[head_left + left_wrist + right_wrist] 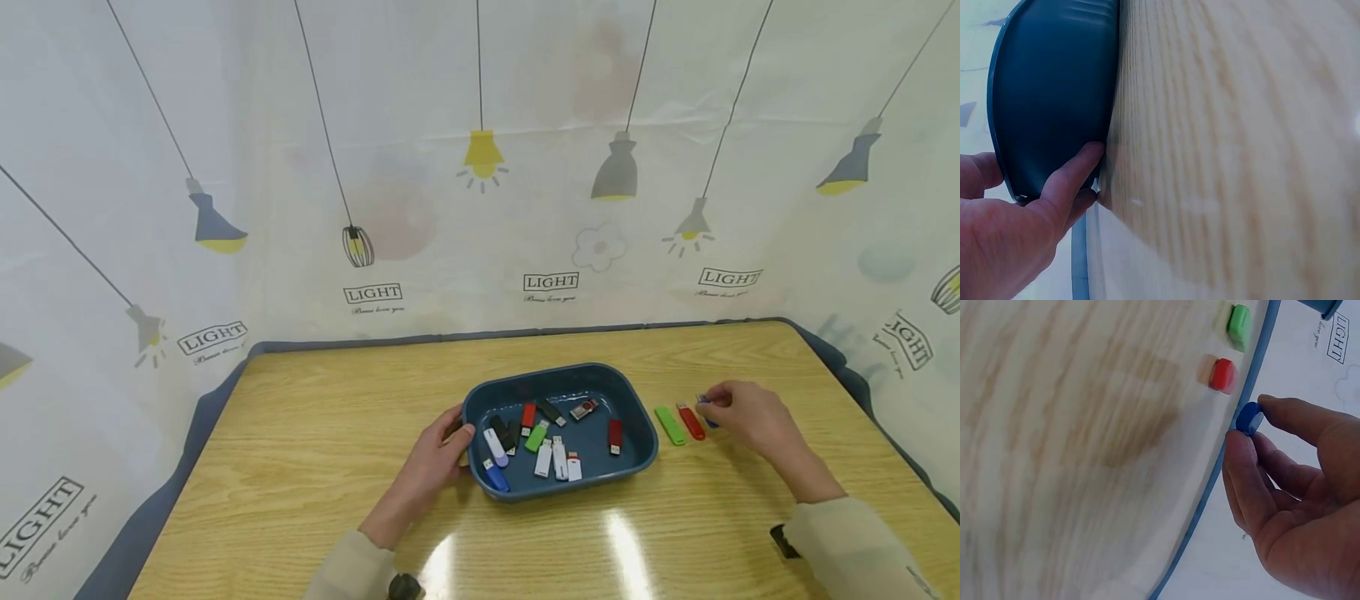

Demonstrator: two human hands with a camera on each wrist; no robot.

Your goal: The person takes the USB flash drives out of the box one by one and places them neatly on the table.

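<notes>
Right hand (757,421) pinches blue USB stick (1247,418), fingers parted stick-wide; red USB stick (692,422) beside grip. Left hand (431,454) clasps tray (588,437) end.

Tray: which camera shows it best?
Head: nearly the whole tray, inside visible, with its USB sticks. Left wrist shows part of its outside, held by the left hand; right wrist only a sliver at the top edge.
</notes>
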